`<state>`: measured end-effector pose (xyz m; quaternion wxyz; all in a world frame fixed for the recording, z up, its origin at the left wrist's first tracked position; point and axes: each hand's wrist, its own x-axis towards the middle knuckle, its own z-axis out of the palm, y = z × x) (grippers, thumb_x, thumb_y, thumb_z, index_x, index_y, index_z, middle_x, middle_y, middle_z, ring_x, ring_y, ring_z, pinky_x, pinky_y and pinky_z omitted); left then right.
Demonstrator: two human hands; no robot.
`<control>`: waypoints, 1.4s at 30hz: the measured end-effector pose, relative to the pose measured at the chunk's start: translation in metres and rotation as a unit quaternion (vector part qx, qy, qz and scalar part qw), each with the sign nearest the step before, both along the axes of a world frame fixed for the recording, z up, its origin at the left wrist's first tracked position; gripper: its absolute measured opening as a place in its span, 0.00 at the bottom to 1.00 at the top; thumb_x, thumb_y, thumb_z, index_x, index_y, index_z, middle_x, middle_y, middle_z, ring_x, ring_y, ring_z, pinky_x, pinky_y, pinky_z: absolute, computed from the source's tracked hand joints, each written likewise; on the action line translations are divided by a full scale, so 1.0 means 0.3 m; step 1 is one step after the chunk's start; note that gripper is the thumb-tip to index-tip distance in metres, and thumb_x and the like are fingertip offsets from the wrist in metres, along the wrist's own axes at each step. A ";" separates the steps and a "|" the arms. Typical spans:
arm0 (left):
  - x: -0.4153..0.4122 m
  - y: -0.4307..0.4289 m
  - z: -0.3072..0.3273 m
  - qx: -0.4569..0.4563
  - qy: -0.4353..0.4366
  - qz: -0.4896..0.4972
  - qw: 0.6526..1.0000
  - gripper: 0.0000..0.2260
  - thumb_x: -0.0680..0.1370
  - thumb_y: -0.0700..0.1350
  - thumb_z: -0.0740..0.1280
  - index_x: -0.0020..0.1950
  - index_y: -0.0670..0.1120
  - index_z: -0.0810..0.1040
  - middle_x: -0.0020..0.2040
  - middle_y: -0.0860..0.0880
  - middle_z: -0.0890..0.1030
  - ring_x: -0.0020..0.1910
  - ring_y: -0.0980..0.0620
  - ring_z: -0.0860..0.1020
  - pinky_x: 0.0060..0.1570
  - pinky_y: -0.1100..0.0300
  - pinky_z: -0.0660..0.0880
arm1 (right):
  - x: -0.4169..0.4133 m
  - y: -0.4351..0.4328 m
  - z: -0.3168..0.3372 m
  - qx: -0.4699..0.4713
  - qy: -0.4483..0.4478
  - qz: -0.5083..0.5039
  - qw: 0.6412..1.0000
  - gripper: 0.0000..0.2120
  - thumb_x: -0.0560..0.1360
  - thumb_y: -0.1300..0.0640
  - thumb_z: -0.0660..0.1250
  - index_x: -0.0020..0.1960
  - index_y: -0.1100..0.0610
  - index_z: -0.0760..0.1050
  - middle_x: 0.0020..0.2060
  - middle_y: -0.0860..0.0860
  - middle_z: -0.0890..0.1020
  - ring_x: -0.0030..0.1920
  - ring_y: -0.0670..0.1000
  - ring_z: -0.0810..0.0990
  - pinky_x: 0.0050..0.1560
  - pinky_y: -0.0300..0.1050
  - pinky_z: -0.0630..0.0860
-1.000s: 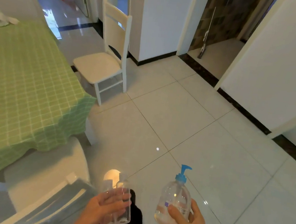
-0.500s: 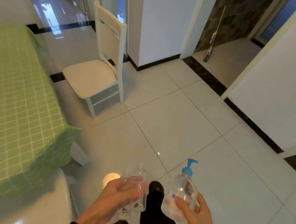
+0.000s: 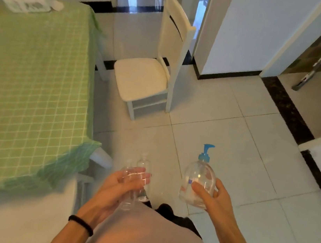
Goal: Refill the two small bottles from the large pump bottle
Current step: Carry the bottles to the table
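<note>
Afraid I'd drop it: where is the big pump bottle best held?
Probably round its wide clear belly, from the right side, as the right hand does: the pump bottle is upright and broad, while its blue pump head is narrow.

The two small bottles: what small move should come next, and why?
Probably set the two small bottles down on the green table: the left hand holds both, the right hand grips the pump bottle, so no hand is free to pump.

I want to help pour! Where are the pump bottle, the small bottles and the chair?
pump bottle [image 3: 199,173], head view, its clear body
small bottles [image 3: 144,163], head view, shoulder of one
chair [image 3: 141,78], head view, its seat
</note>
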<state>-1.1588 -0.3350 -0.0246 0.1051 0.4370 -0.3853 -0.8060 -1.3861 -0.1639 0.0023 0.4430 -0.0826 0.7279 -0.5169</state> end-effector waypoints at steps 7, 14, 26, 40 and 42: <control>-0.065 -0.236 -0.049 0.026 -0.003 0.099 0.995 0.20 0.75 0.31 0.73 0.67 0.38 0.80 0.62 0.39 0.86 0.62 0.44 0.85 0.53 0.60 0.84 | -0.171 -0.369 -0.047 0.023 0.000 0.098 0.995 0.31 0.62 0.42 0.80 0.63 0.44 0.77 0.56 0.49 0.85 0.55 0.48 0.84 0.36 0.31 0.80; -0.170 -0.621 -0.116 0.030 0.012 0.110 0.993 0.26 0.68 0.37 0.83 0.65 0.39 0.82 0.62 0.39 0.86 0.62 0.44 0.85 0.53 0.60 0.84 | -0.246 -0.769 -0.088 0.047 -0.001 0.115 0.992 0.27 0.67 0.46 0.84 0.63 0.46 0.79 0.54 0.48 0.88 0.53 0.48 0.87 0.40 0.34 0.81; -0.206 -1.204 -0.053 0.003 0.024 0.173 0.985 0.33 0.65 0.45 0.85 0.68 0.43 0.80 0.63 0.44 0.86 0.64 0.45 0.85 0.69 0.48 0.75 | -0.317 -1.460 -0.039 0.047 0.020 0.186 0.981 0.28 0.62 0.42 0.82 0.59 0.42 0.79 0.51 0.46 0.88 0.51 0.49 0.88 0.44 0.42 0.84; -0.170 -1.524 -0.054 -0.001 -0.019 0.452 0.892 0.24 0.65 0.47 0.82 0.60 0.47 0.88 0.62 0.43 0.86 0.63 0.47 0.85 0.57 0.61 0.82 | -0.297 -2.350 -0.091 0.048 0.023 0.467 0.882 0.26 0.68 0.45 0.83 0.62 0.47 0.79 0.51 0.47 0.88 0.51 0.48 0.88 0.53 0.48 0.84; -0.181 -1.569 -0.011 -0.012 -0.028 0.488 0.872 0.23 0.64 0.47 0.81 0.59 0.47 0.88 0.62 0.42 0.86 0.60 0.45 0.86 0.58 0.56 0.82 | -0.267 -2.474 -0.072 0.034 0.015 0.501 0.864 0.26 0.67 0.46 0.84 0.61 0.47 0.79 0.49 0.46 0.88 0.48 0.47 0.88 0.46 0.43 0.84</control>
